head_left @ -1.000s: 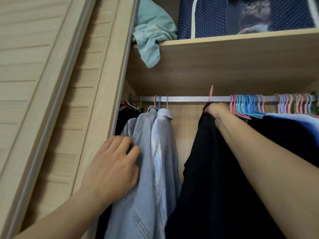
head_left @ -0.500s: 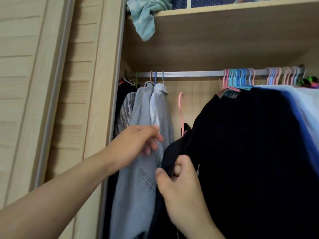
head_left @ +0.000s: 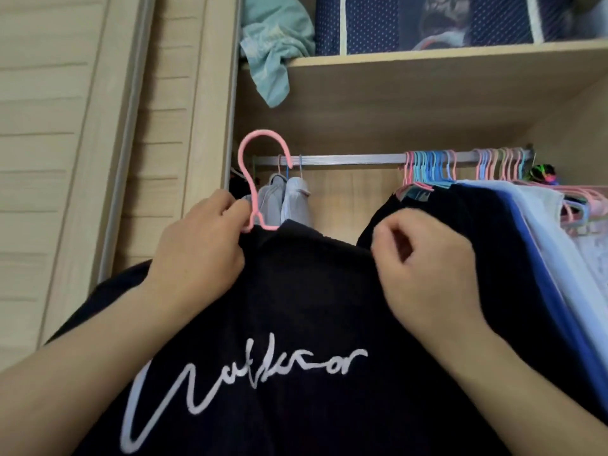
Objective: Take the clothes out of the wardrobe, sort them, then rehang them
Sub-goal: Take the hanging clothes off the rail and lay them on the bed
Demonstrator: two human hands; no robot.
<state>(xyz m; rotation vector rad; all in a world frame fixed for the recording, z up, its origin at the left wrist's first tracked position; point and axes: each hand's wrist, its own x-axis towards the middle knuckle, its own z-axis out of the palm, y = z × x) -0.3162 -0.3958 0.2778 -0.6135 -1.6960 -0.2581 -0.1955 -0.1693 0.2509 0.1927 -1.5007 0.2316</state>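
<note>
A black shirt with white script lettering hangs on a pink hanger and is held off the rail, in front of me. My left hand pinches the hanger's neck and the shirt's left shoulder. My right hand grips the shirt's right shoulder with curled fingers. Denim and pale shirts hang at the rail's left end. A dense row of dark, blue and white clothes hangs at the right on pink and blue hangers.
The sliding wooden door stands at the left. Above the rail, a shelf carries a crumpled teal cloth that hangs over its edge and a navy dotted storage bag. A bare stretch of rail lies between the two clothing groups.
The black shirt has come off the rail and been turned to face me. My left hand left the denim shirts and took the pink hanger; my right hand moved to the shirt's right shoulder.
</note>
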